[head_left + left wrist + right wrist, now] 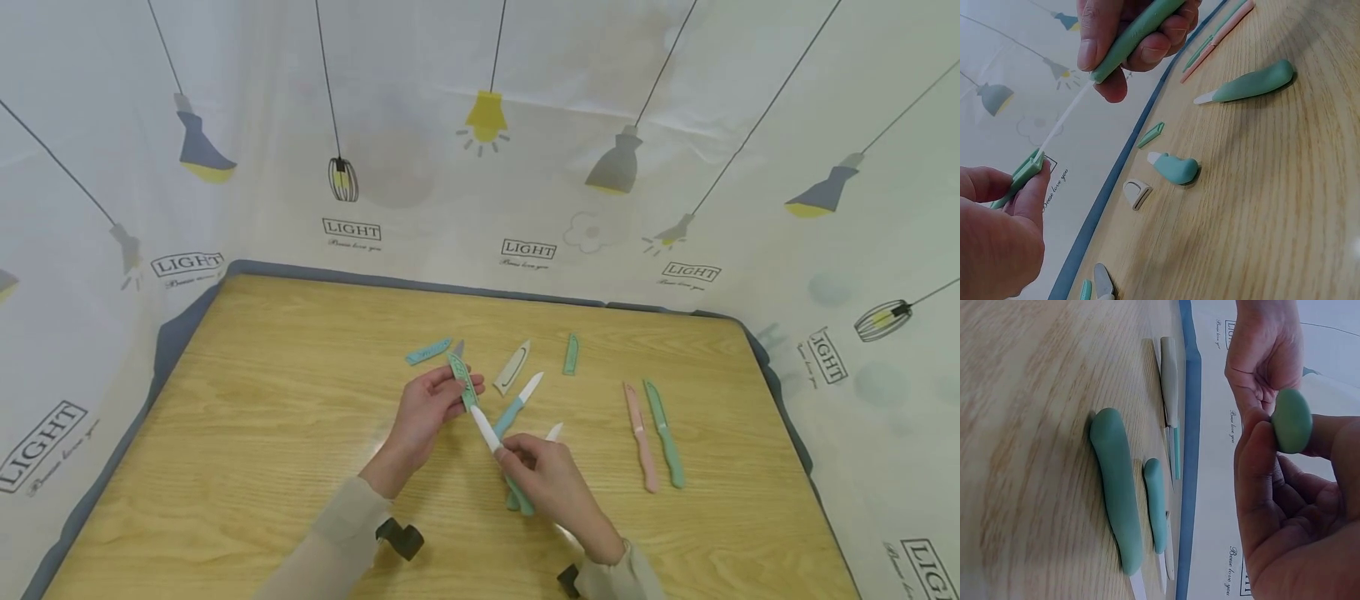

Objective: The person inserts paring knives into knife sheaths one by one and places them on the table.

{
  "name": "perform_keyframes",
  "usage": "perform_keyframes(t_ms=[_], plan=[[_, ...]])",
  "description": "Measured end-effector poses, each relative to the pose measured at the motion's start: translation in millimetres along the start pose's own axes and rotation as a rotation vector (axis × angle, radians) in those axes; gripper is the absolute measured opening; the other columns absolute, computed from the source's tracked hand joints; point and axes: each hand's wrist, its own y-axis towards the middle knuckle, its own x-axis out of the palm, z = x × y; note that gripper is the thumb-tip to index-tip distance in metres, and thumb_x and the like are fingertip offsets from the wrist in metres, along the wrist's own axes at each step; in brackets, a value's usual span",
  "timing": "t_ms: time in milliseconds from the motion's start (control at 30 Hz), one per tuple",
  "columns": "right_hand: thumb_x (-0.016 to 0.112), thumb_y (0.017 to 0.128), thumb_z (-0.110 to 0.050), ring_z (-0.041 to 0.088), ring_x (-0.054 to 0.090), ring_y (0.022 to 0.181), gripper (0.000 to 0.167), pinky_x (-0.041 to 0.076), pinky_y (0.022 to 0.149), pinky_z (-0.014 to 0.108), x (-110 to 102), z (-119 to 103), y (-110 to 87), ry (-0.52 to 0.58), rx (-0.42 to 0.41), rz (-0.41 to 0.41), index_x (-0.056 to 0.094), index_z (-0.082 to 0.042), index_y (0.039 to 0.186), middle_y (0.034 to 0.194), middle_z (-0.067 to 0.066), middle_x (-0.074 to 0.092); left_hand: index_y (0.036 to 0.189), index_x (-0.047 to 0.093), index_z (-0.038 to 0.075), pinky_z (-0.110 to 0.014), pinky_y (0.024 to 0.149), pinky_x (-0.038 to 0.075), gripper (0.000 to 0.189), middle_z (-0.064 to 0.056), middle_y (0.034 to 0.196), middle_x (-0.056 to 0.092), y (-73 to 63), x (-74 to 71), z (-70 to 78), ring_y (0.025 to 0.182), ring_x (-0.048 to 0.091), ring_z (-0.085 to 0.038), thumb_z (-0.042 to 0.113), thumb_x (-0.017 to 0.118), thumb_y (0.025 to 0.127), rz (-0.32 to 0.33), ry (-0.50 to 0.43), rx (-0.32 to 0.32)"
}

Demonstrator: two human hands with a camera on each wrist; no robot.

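My left hand pinches a green knife sheath between thumb and fingers. In my right hand is a knife by its green handle, its white blade pointing at the sheath. The left wrist view shows the blade tip right at the sheath's mouth, both held above the table. Below the hands lie a blue-handled knife and another green-handled knife, both with white blades. Beside the left fingertips, a grey blade shows; its beige handle appears in the right wrist view.
Beyond the hands lie a blue sheath, a beige sheath and a small green sheath. To the right, a pink knife and a green knife lie side by side. A printed curtain surrounds the wooden table.
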Motion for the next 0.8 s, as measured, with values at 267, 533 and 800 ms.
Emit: perform_keyframes(t_ms=[267,533,800], plan=[[0.063,0.105,-0.024,0.005,0.061,0.062,0.025,0.052,0.054,0.021,0.6,-0.4,0.8,0.002,-0.003,-0.001,0.075,-0.002,0.109,0.082,0.003,0.074,0.139,0.056,-0.009,-0.032,0.097,0.057,0.035,-0.023,0.130,0.067,0.0,1.5,-0.7,0.120,0.067,-0.028,0.002,0.051,0.106,-0.013,0.009,0.001],[0.063,0.105,-0.023,0.005,0.063,0.062,0.025,0.052,0.053,0.021,0.8,0.3,1.6,0.022,-0.015,-0.006,0.074,-0.001,0.109,0.081,0.003,0.074,0.139,0.056,-0.008,-0.032,0.097,0.058,0.035,-0.023,0.130,0.068,-0.2,2.6,-1.7,0.120,0.068,-0.028,0.003,0.051,0.106,-0.015,0.025,0.004],[0.063,0.105,-0.021,0.005,0.065,0.066,0.025,0.055,0.056,0.021,1.4,-1.7,2.8,0.029,-0.023,0.004,0.074,0.001,0.110,0.083,0.004,0.074,0.141,0.053,-0.011,-0.032,0.098,0.057,0.037,-0.023,0.131,0.067,-1.5,4.7,-2.9,0.121,0.067,-0.028,0.002,0.050,0.106,-0.034,0.027,0.001]])
